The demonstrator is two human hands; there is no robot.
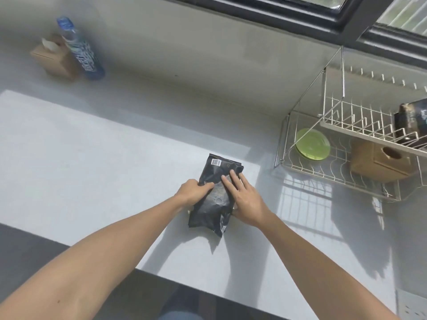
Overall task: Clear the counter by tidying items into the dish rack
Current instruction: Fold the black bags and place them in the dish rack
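A black plastic pouch point(213, 199) with a white barcode label lies on the grey counter point(92, 158) in front of me. My left hand point(193, 191) grips its left edge, fingers curled onto it. My right hand point(246, 199) lies on its right side, fingers stretched flat across the top and thumb at the pouch's edge. The two-tier wire dish rack point(335, 139) stands to the right. Its lower tier holds a green plate point(312, 144) and a brown tissue box point(381, 160). On the upper tier sits another dark pouch point(411, 121).
At the far left, against the wall, a blue water bottle point(79, 49) stands beside a second brown tissue box point(54, 58). A dark window frame point(300, 17) runs along the top. The counter's front edge point(184, 282) is close to my body.
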